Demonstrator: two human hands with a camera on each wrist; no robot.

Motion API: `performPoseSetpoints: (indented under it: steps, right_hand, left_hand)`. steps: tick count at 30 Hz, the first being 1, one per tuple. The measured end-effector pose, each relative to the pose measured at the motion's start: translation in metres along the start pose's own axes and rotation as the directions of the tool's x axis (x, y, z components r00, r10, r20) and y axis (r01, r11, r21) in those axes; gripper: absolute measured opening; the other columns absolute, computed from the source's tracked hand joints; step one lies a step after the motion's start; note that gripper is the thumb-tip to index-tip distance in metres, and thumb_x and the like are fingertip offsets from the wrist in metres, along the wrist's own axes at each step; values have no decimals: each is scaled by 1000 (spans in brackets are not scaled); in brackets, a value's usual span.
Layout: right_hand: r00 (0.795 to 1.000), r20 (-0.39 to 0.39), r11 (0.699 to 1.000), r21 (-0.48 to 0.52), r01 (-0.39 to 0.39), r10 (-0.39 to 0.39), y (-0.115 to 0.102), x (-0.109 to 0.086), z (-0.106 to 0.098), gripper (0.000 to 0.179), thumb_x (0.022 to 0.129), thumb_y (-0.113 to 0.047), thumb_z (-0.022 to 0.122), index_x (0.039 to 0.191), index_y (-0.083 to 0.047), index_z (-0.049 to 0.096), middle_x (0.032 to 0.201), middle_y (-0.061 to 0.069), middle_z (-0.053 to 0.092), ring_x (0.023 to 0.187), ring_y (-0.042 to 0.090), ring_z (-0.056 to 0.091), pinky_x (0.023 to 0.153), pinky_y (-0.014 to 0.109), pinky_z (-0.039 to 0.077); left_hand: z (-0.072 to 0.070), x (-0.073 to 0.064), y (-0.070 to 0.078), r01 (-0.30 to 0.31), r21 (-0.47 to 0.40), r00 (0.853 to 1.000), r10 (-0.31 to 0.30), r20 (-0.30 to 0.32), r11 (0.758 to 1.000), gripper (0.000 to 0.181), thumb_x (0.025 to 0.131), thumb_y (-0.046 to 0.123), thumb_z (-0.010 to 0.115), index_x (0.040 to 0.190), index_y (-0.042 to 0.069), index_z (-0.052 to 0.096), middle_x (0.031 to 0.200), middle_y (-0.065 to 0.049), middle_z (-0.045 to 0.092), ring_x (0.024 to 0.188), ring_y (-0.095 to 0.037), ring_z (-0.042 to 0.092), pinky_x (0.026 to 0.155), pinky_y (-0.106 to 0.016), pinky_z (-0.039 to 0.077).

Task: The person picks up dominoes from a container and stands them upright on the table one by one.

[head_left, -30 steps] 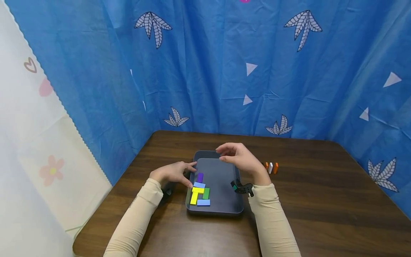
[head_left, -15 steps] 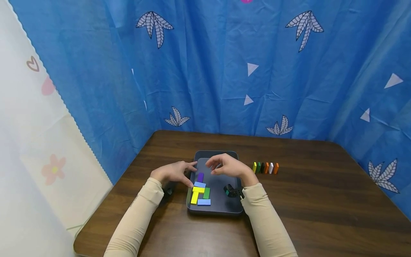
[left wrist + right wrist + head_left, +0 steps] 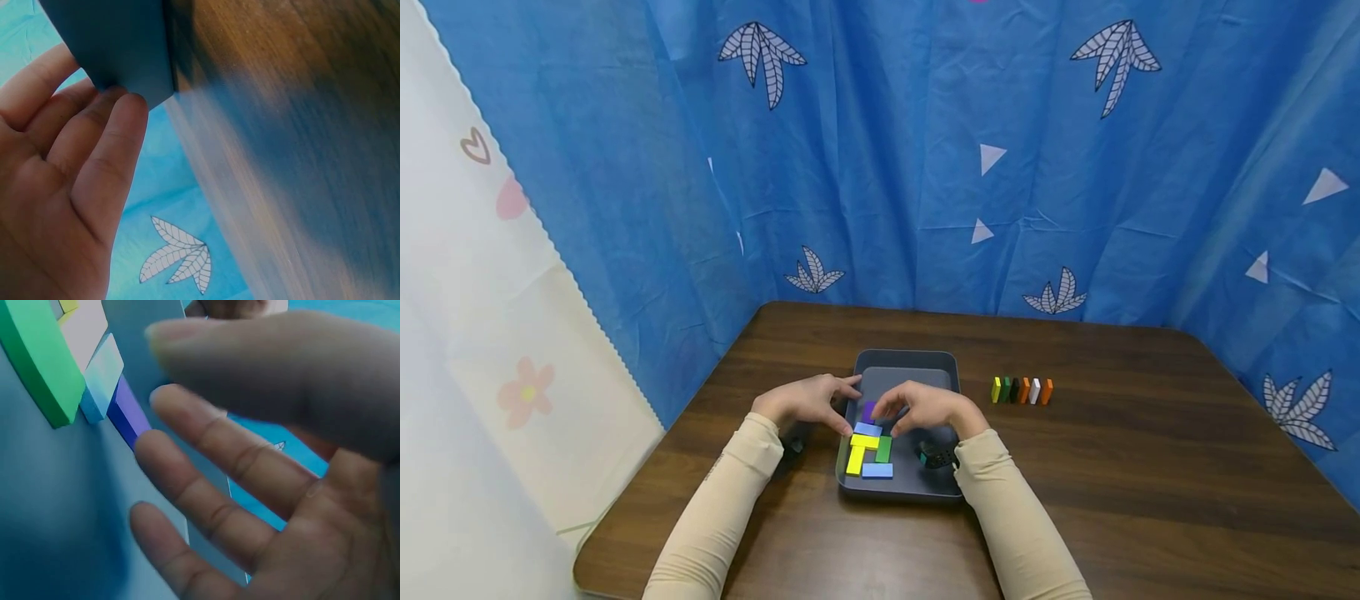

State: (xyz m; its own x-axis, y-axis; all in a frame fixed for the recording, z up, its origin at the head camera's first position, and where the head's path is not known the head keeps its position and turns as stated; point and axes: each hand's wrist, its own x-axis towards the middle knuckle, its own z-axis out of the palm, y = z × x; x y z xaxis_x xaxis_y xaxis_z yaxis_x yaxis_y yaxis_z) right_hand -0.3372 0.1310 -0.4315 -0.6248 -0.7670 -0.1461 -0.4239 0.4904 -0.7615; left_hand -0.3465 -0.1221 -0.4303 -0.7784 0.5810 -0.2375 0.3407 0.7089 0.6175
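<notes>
A dark grey tray (image 3: 917, 479) lies on the table with several flat blocks along its left side. My left hand (image 3: 808, 402) rests at the tray's left rim, thumb and forefinger spread; in the left wrist view its other fingers (image 3: 128, 125) touch the outer wall. My right hand (image 3: 921, 408) hovers over the tray, partly covering the purple block (image 3: 130, 412). Nothing lies between its thumb and parted fingers (image 3: 187, 478). Nearest to it are a light blue block (image 3: 868, 429) and a green block (image 3: 883, 449). Two yellow blocks (image 3: 855, 460) and another blue block (image 3: 877, 471) lie nearer me.
Right of the tray, a row of small upright blocks (image 3: 1025, 391) stands on the brown wooden table (image 3: 1150, 467), coloured yellow, green, black, orange and white. A blue curtain (image 3: 887, 167) hangs behind the table, and a pale cloth (image 3: 482, 333) hangs at the left.
My right hand has moved left and toward me, from the tray's far right side to the purple block, uncovering the row of upright blocks. My left hand has stayed at the rim.
</notes>
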Motion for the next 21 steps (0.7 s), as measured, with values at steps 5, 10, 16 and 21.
performPoseSetpoints:
  steps: [5,10,16,21]
  right_hand:
    - [998,47,999,-12,-38,39,0,1,3,34,89,2,70,122,-8,70,127,6,66,116,25,60,99,43,55]
    - [993,102,998,-35,-56,59,4,3,5,34,90,2,70,121,-12,71,127,3,66,116,23,60,100,42,55]
    - [990,135,998,-54,-41,48,6,4,5,31,89,4,69,117,-10,72,123,2,67,110,18,60,99,37,54]
    - [987,150,997,-68,-40,50,5,4,6,31,89,5,68,117,-8,72,117,2,66,99,14,57,90,28,54]
  left_hand:
    - [0,0,0,-13,12,1000,13,4,1000,75,78,37,85,142,10,57,167,-3,26,153,-33,24,120,-59,28]
    - [0,0,-1,-34,39,999,34,8,999,73,80,36,84,142,9,57,167,-5,26,153,-34,25,120,-59,29]
    - [-1,0,-1,-52,52,999,51,15,997,73,81,36,83,142,7,56,167,-8,25,152,-36,25,119,-59,29]
    - [-1,0,-1,-46,62,999,46,14,997,72,81,36,83,142,8,57,167,-7,25,153,-35,25,120,-58,29]
